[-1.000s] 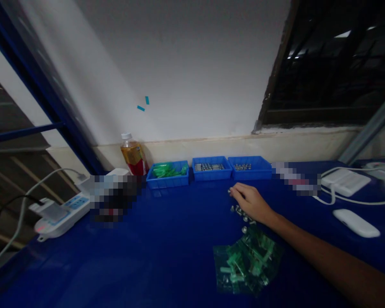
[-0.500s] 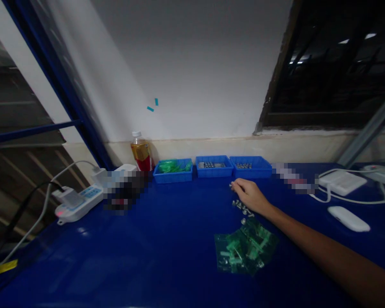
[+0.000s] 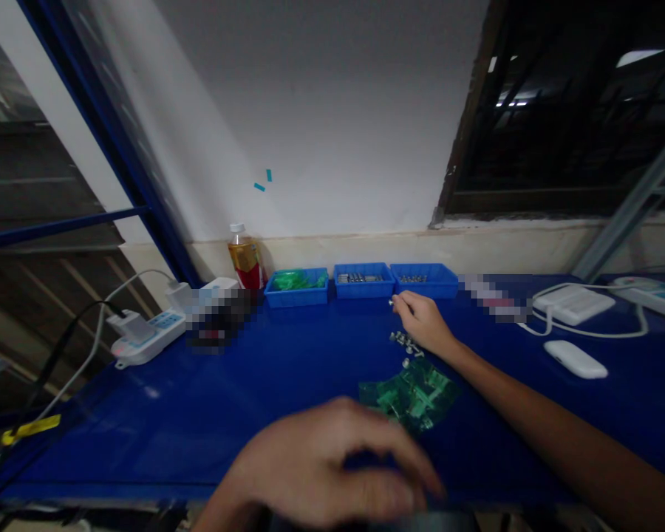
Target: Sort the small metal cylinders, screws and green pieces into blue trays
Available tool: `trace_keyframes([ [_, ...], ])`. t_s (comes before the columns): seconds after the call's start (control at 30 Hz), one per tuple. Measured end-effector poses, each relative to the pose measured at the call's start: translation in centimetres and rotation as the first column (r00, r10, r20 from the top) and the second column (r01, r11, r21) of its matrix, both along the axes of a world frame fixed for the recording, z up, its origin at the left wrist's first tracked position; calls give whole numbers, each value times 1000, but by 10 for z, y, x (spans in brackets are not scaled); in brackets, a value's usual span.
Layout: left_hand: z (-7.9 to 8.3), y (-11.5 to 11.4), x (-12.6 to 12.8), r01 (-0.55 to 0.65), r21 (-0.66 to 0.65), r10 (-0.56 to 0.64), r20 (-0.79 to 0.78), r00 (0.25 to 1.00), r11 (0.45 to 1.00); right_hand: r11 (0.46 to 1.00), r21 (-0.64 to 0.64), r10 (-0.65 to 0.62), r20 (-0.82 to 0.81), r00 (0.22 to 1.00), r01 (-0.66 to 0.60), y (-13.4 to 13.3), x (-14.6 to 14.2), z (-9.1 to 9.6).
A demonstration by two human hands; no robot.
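Note:
My right hand reaches far across the blue table, its fingertips pinched on a small metal part just in front of the blue bins. Several loose small metal parts lie under its wrist. Nearer to me lies a clear bag of green plastic pieces. Three blue bins stand along the wall: one with green pieces, one with metal parts, and one with small silver parts. My left hand hovers low at the near table edge, fingers loosely curved and apart, with nothing seen in it.
A drink bottle stands left of the bins. A white power strip with plugs and cables lies at the left. At the right lie a white oval device and a white box with a cord.
My left hand has come into view at the bottom. My right hand has moved a little further towards the bins with a small part pinched. The camera has pulled back.

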State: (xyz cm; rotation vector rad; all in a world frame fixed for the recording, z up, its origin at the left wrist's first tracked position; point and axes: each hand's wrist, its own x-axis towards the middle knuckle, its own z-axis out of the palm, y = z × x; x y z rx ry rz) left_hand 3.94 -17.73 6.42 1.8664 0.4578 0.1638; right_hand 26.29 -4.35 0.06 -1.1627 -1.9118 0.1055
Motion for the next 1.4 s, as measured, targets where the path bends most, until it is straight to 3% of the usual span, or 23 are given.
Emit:
trace_keyframes([
  [0.03,2,15,4,-219,187,209,73,975,958,1000,6,11,-27,1000,-11,-5,-4,4],
  [0.07,2,31,9,-412,358,374,175,911,838,1000,7,26,-53,998,-26,-11,-9,7],
  [0.1,-2,47,16,-529,476,456,270,848,703,999,2,43,-72,996,-43,-16,-14,10],
  [0.13,-8,62,23,-585,544,482,338,809,601,998,-8,56,-91,994,-57,-20,-18,11],
  [0.2,-20,88,34,-611,633,460,412,786,476,997,-34,62,-133,989,-67,-26,-24,13],
  [0.27,-31,106,41,-606,692,418,452,788,393,996,-62,49,-182,982,-61,-28,-26,13],
  [0.33,-36,116,43,-609,712,394,478,785,349,995,-86,35,-216,976,-55,-28,-26,12],
  [0.63,-43,133,33,-527,773,263,459,849,353,990,-116,52,-209,976,-78,-25,-28,7],
  [0.8,-54,133,32,-614,643,385,480,788,457,998,11,69,39,997,-70,-28,-26,7],
  [0.9,-62,133,31,-645,561,460,453,764,519,998,46,44,109,993,-50,-28,-23,6],
  [1.2,-69,132,27,-604,519,448,405,797,604,982,143,83,252,964,-122,-28,-25,7],
  [1.3,-70,133,30,-540,607,427,337,839,583,987,156,14,224,975,-50,-24,-17,14],
  [1.4,-72,136,36,-403,766,395,212,894,501,976,175,-167,213,963,130,-5,12,26],
])
